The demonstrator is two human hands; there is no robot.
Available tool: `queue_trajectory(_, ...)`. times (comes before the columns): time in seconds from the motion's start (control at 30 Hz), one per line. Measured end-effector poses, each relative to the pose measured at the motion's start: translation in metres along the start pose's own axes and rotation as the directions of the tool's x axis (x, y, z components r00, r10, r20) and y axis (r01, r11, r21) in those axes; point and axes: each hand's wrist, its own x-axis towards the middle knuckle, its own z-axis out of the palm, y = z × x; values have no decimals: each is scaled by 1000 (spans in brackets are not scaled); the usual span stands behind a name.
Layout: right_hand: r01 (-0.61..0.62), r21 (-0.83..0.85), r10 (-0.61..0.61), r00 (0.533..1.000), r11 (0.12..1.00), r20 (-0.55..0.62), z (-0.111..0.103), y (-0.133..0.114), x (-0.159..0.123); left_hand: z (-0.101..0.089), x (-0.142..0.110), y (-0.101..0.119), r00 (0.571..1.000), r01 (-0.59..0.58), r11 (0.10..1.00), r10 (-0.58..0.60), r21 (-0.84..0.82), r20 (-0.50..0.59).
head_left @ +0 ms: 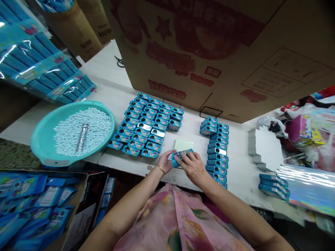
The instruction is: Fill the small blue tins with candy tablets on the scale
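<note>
My right hand (195, 170) lies over a small blue printed box (180, 155), its fingers closed on it. At the box's left end, my left hand (165, 161) is cupped around several small white candies (170, 157); its lower fingers are partly hidden. A pale square block (184, 144) sits on the table just behind the box. Left of my hands, rows of upright blue boxes (143, 126) stand close together. To the right is a second group of blue boxes (218, 153).
A turquoise basin (39, 139) of white candies, with a clear scoop (82, 136), stands on the left. A large cardboard box (199, 52) bounds the back. Scissors (119, 62) lie beyond. A carton (75, 209) of blue packs is at lower left; white card pieces (265, 148) are at right.
</note>
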Motion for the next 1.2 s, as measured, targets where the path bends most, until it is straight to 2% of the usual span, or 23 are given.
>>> queue_trajectory(0.1, 13, -6, -13, 1000, 1000, -12, 1, -4, -3, 2, 1, -1, 1000, 26, 1000, -26, 14, 2)
queue_trajectory(0.17, -26, 9, 26, 1000, 1000, -4, 4, 0, -5, 2, 3, -2, 1000, 18, 1000, -18, 6, 1)
queue_trajectory(0.27, -187, 94, 190, 981, 978, -32, 10, 14, -12, 2, 6, -4, 1000, -17, 1000, 17, -24, -5)
queue_trajectory(0.33, -289, 234, 315, 946, 928, -81, 18, 26, -18, 2, 8, -4, 999, -32, 999, 32, -41, -11)
queue_trajectory(0.43, -338, 547, 474, 872, 766, -126, 39, 42, -26, -1, 8, -2, 999, -45, 998, 43, -53, -26)
queue_trajectory(0.53, -328, 800, 615, 786, 503, -65, 70, 53, -27, -8, 2, 2, 997, -59, 997, 56, -47, -57)
queue_trajectory(0.63, -281, 919, 671, 741, 277, 24, 99, 56, -22, -22, -10, 5, 993, -63, 998, 61, -23, -98)
queue_trajectory(0.73, -263, 951, 687, 722, 166, 80, 116, 55, -19, -36, -25, 3, 982, -88, 996, 86, -7, -167)
queue_trajectory(0.83, -255, 957, 674, 732, 137, 99, 120, 53, -24, -46, -38, -2, 968, -109, 994, 106, 1, -225)
queue_trajectory(0.9, -242, 959, 646, 758, 146, 92, 117, 53, -33, -49, -45, -6, 966, -98, 995, 96, 4, -241)
queue_trajectory(0.97, -251, 952, 644, 760, 174, 83, 113, 54, -46, -50, -51, -7, 965, -79, 997, 77, 4, -251)
queue_trajectory(1.03, -295, 935, 701, 709, 194, 78, 107, 53, -61, -52, -55, -7, 965, -58, 998, 58, 6, -254)
queue_trajectory(1.1, -356, 911, 781, 621, 209, 64, 102, 47, -74, -53, -57, -6, 969, -31, 999, 34, 15, -244)
queue_trajectory(1.13, -388, 893, 803, 594, 226, 54, 99, 40, -78, -53, -57, -7, 972, -16, 1000, 20, 21, -234)
queue_trajectory(1.17, -413, 875, 805, 592, 254, 46, 97, 32, -81, -53, -57, -8, 975, 2, 1000, 5, 30, -222)
queue_trajectory(1.2, -425, 856, 783, 620, 295, 38, 93, 22, -80, -53, -57, -10, 977, 22, 999, -13, 41, -211)
